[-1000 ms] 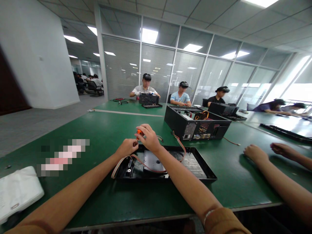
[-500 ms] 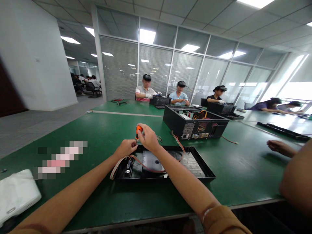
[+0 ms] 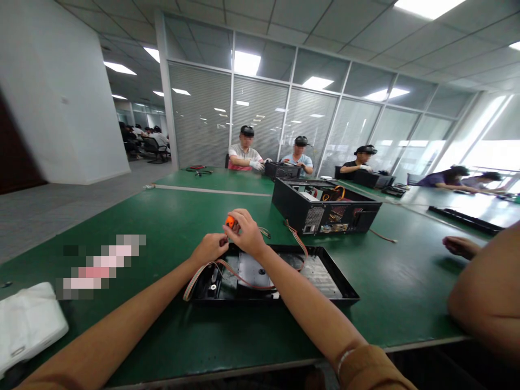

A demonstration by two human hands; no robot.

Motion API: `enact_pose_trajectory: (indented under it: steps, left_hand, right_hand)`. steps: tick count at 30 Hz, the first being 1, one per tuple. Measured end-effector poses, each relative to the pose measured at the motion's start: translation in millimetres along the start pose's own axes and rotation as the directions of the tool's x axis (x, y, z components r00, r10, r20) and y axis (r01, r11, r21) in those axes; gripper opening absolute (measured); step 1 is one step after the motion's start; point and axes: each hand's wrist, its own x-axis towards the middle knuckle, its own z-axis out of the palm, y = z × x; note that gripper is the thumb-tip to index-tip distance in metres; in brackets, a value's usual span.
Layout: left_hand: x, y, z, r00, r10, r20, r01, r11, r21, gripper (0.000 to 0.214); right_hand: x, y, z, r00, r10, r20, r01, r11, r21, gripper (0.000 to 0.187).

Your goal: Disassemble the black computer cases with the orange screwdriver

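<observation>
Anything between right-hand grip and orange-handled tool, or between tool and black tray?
Nothing visible parts the right-hand grip from the orange-handled tool it holds. At the black tray's far left corner, the left-hand grip sits below the handle; the tip is indistinct.

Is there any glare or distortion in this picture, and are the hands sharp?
Head view: glare washes out the windows at right; head view: light reflections dot the glass partition, and the wall at left leans as if stretched; head view: left hand, right hand and orange handle look fairly sharp.
</observation>
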Motion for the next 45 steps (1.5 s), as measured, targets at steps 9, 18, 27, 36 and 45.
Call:
enact_pose_trajectory:
  steps: [9, 18, 27, 36, 45]
  left_hand:
    - [-0.9, 3.9, -3.4, 1.000, -0.020, 0.010, 0.020, 1.000, 0.019, 0.018]
    - [-0.7, 5.5, -5.2, 0.998, -0.053, 0.023, 0.054, 0.998, -0.018, 0.016]
    - [-0.9, 5.8, -4.4, 0.998, -0.057, 0.024, 0.056, 0.998, 0.014, 0.015]
    - [0.3, 2.6, -1.5, 0.999, -0.047, 0.027, 0.047, 0.999, 0.012, 0.013]
    - [0.4, 5.0, -4.6, 0.999, -0.032, 0.028, 0.032, 0.999, 0.018, 0.012]
  right_hand:
    - [-0.5, -1.0, -1.7, 0.998, -0.025, 0.056, 0.026, 1.000, -0.015, 0.036]
    - [1.3, -6.5, -5.0, 0.998, 0.004, 0.055, -0.002, 0.999, -0.036, 0.035]
    - [-0.8, -4.8, -2.0, 0.995, 0.043, 0.092, -0.039, 0.998, -0.049, 0.041]
    - [1.2, -2.8, -2.1, 0.991, 0.040, 0.127, -0.037, 0.999, -0.028, 0.031]
    - [0.0, -5.1, -3.4, 0.988, -0.082, 0.128, 0.089, 0.995, -0.047, 0.034]
